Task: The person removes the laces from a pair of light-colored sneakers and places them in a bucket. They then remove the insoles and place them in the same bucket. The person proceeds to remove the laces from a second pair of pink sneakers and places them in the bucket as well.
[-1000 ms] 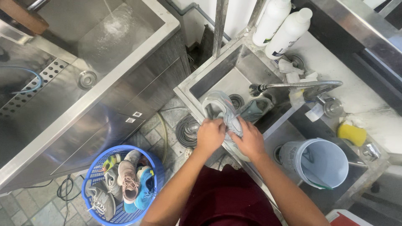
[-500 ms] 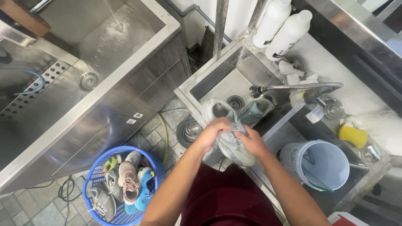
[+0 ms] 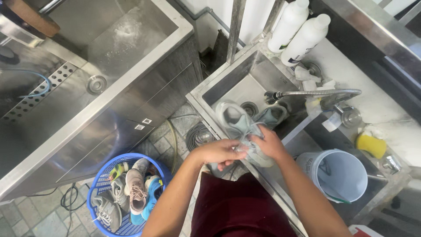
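Grey sneaker (image 3: 237, 123) hangs over the steel sink (image 3: 228, 83) rim; left hand (image 3: 219, 152) and right hand (image 3: 268, 144) fingers pinch its laces, so wet fabric may slip floorward.

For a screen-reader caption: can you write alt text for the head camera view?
Seen from above, a person's left hand and right hand grip a pale grey sneaker over a steel sink. A blue basket of shoes sits on the tiled floor; a white bucket stands at right.
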